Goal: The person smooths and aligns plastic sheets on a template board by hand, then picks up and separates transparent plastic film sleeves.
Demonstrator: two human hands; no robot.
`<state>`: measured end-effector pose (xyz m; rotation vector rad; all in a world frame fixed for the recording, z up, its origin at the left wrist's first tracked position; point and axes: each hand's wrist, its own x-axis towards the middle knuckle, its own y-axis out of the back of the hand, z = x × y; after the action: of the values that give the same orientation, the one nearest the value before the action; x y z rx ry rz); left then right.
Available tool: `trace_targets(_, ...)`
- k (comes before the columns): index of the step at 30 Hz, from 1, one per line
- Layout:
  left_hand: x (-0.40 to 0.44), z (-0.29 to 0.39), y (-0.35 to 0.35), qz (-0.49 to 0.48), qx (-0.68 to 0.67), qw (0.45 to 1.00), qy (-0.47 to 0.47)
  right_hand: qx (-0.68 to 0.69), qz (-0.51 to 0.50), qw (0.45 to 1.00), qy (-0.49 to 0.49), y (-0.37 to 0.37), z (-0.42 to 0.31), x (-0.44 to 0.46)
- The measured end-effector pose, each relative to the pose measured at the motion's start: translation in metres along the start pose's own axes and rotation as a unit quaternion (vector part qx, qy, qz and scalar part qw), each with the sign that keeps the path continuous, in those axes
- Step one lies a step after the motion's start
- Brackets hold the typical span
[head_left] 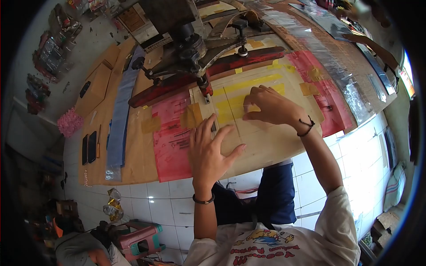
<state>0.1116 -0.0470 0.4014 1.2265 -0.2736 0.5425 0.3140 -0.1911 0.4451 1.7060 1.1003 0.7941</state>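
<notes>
My left hand (211, 153) is over the front of the table, fingers apart, beside a red sheet (171, 146) stuck with brown tape. To its right, my right hand (270, 106) hovers at or just above yellow tape strips (248, 84) on a pale board (262, 142), its fingers curved and spread. Nothing shows between the fingers of either hand. Beyond them stands a dark press machine (191, 48) with a long red bar (248, 61) across the board. Whether my fingertips touch the surface is unclear.
Bundled blue-grey plastic (120, 115), two phones (92, 147) and a cardboard box (95, 88) lie on the left. Another red sheet (326, 102) and clear plastic (353, 95) are at the right. Another person's arm (375, 48) reaches in at upper right; another person (84, 248) is at lower left.
</notes>
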Motion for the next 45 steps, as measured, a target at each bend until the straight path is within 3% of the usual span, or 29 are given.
trace_targets(6, 0.001, 0.0, -0.001, 0.048, -0.078, 0.995, 0.039, 0.296, -0.019, 0.955, 0.004, 0.011, 0.002, -0.009)
trace_targets(10, 0.003, -0.003, 0.012, 0.077, -0.159, 0.984, -0.011, 0.355, 0.005, 0.935, 0.028, 0.026, -0.021, -0.026)
trace_targets(13, 0.001, 0.021, 0.031, 0.069, -0.321, 0.943, 0.048, 0.353, 0.02, 0.934, 0.054, 0.035, -0.037, -0.034)
trace_targets(16, 0.0, 0.04, 0.04, 0.078, -0.516, 0.846, 0.109, 0.365, 0.047, 0.927, 0.073, 0.05, -0.051, -0.04)
trace_targets(28, -0.004, 0.051, 0.065, 0.16, -0.552, 0.811, 0.115, 0.366, 0.128, 0.918, 0.079, 0.061, -0.064, -0.081)
trace_targets(45, -0.01, 0.062, 0.071, 0.179, -0.533, 0.822, 0.089, 0.375, 0.202, 0.901, 0.088, 0.049, -0.073, -0.102)
